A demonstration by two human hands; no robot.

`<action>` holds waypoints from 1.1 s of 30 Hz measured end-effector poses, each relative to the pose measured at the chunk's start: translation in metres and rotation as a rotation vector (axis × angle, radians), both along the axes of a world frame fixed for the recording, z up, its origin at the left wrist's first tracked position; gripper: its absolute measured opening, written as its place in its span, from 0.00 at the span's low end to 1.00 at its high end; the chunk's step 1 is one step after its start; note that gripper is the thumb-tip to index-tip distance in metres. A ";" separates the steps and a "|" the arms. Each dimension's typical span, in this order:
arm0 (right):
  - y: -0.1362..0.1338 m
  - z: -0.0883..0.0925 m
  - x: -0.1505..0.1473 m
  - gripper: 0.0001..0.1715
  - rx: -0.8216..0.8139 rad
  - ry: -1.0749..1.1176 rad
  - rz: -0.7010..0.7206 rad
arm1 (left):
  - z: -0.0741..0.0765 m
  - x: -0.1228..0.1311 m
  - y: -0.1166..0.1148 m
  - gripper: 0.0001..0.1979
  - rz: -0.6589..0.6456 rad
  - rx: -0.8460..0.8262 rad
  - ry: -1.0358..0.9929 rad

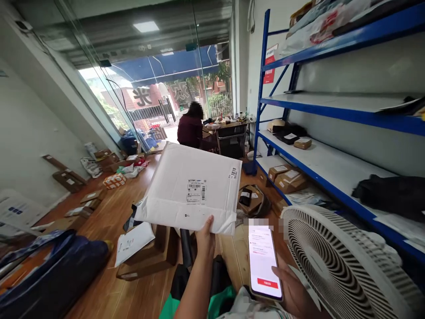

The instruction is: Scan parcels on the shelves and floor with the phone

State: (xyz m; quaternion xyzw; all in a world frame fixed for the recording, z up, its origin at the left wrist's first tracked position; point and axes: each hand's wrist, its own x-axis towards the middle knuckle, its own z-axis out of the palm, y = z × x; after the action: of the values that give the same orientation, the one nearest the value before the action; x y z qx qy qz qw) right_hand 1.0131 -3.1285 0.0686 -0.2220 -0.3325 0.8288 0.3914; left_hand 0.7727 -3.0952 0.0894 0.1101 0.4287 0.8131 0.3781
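My left hand [205, 239] is raised in front of me and pinches the near edge of a white padded mailer [186, 177], held up flat with its barcode label facing me. My right hand [294, 290] sits low at the bottom right, fingers wrapped round a smartphone [264, 262] whose lit white screen shows a red button. The mailer and the phone are apart, the phone lower and to the right.
A white fan [345, 266] stands close at the right. Blue shelving [332, 113] with parcels lines the right wall. Boxes and packets [113, 179] are scattered over the wooden floor. A person [190, 128] sits at a desk by the glass doorway. Dark bags [53, 270] lie at left.
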 end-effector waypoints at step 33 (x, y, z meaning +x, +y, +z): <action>0.488 0.054 -0.294 0.48 0.240 0.037 -0.190 | 0.011 -0.268 0.480 0.29 -0.163 -0.117 0.001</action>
State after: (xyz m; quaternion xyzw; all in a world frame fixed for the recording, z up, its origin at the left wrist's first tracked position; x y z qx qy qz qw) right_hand 0.7188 -2.6409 0.1225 -0.1889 -0.3994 0.7463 0.4978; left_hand 0.5045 -2.6150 0.1008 0.1229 0.4653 0.7532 0.4484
